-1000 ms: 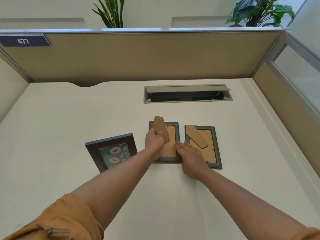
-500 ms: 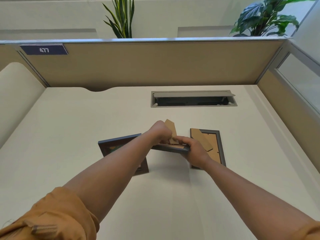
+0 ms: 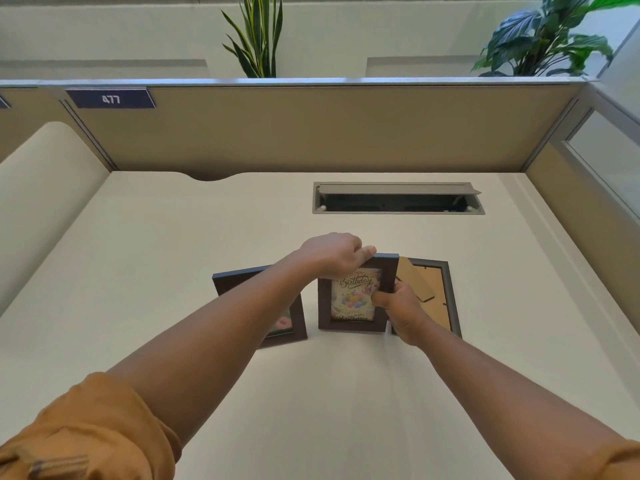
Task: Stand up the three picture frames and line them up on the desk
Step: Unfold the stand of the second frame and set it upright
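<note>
Half a second back we had the middle frame tipped nearly flat between our hands, its cardboard back up; by this moment we had turned it so its birthday picture faced us, and it stood close to upright.

Going left to right: the doughnut frame [image 3: 277, 306] was at the left, picture toward us, partly hidden under our left forearm, so we could not tell whether it stood or lay flat. Our left hand [image 3: 332, 254] was curled over the top left corner of the birthday frame [image 3: 356, 296], fingers behind the top edge. Our right hand [image 3: 401, 310] pinched the same frame's right edge, thumb on the glass side. Its long axis ran near to far, its bottom edge at or just above the desk [image 3: 346, 393]; contact was hard to judge. Just right of it, the grey frame [image 3: 446, 292] lay face down, its stand up, partly behind our right hand.

We judged that the coming move turned on the birthday frame's bottom edge lining up with the doughnut frame's, and that the grey frame would fall to the nearer right hand.
</note>
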